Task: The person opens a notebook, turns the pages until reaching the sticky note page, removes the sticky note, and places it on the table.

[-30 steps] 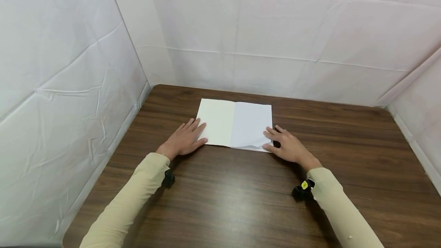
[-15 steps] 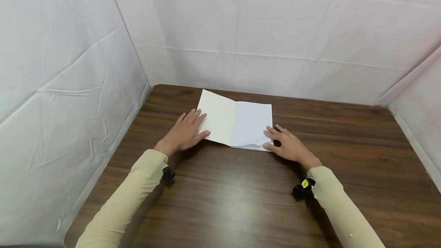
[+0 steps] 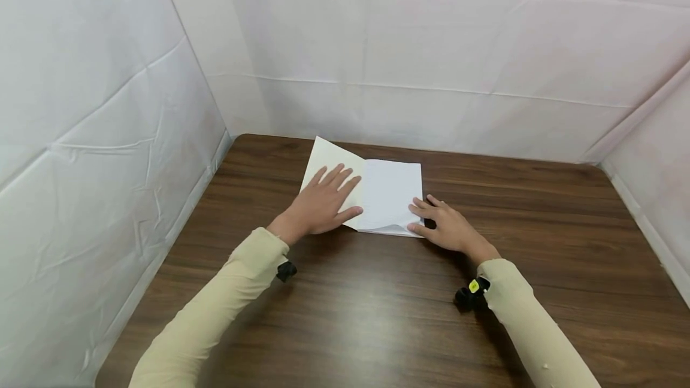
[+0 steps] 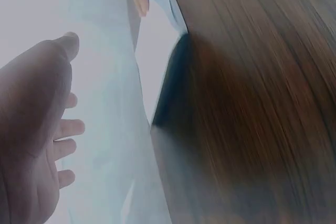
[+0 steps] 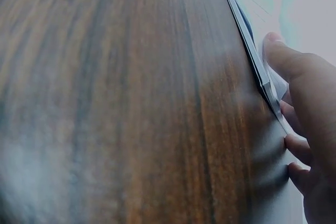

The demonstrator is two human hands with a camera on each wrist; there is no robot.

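A thin white booklet (image 3: pixel 390 193) lies open on the dark wooden table (image 3: pixel 377 310), near the back. Its left cover (image 3: pixel 323 157) is lifted off the table and tilts toward the right page. My left hand (image 3: pixel 323 202) lies flat against that cover with fingers spread and straight, seen from behind in the left wrist view as left hand (image 4: pixel 37 129) on white cover (image 4: pixel 110 129). My right hand (image 3: pixel 439 223) rests on the booklet's near right corner, thumb at the edge; the right wrist view shows its fingers (image 5: pixel 299 145) on the page stack (image 5: pixel 252 51).
White sheeting walls (image 3: pixel 431 58) enclose the table on the left, back and right. Bare wood stretches in front of the booklet and to its right. Small black wrist cameras (image 3: pixel 469 295) sit under both beige sleeves.
The left cover, flat a second ago, has risen and swung rightward. My left hand has moved right and onto it. The right hand has stayed on the near right corner.
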